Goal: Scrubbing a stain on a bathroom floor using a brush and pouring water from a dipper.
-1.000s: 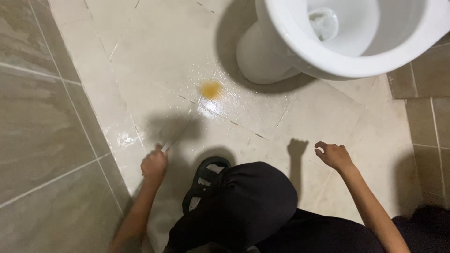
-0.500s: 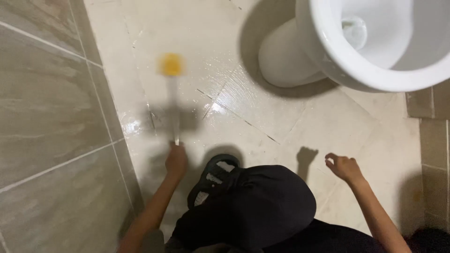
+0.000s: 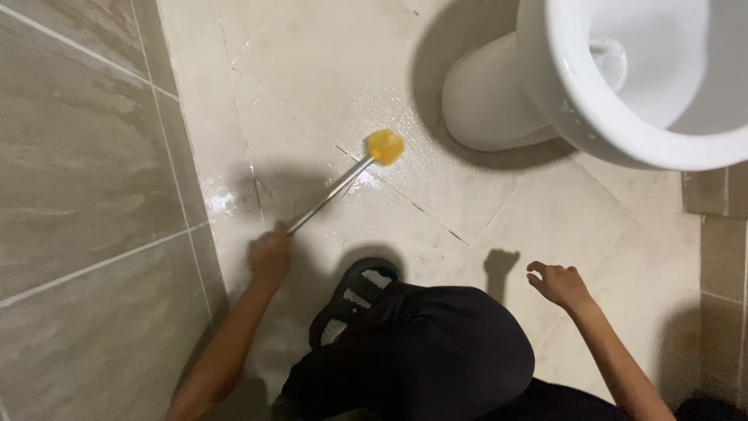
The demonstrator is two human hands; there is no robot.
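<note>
My left hand (image 3: 269, 256) grips the lower end of a thin metal handle (image 3: 327, 195). The handle slants up and right to a small yellow scrubbing head (image 3: 385, 146), which rests on the wet beige floor tile (image 3: 312, 86). The head lies just left of the white toilet's base (image 3: 487, 105). My right hand (image 3: 559, 284) hovers over the floor at the right, fingers loosely curled and apart, holding nothing. My bent knee in dark cloth (image 3: 436, 351) fills the lower middle, with a black sandal (image 3: 354, 295) in front of it.
The white toilet bowl (image 3: 647, 86) overhangs the top right. A grey tiled wall (image 3: 86, 195) runs down the left side. More grey wall tile (image 3: 721, 234) stands at the right edge. The floor glistens with water around the scrubbing head.
The yellow head has swung right across the floor toward the toilet base. My left hand stayed near the wall. The view shifted left.
</note>
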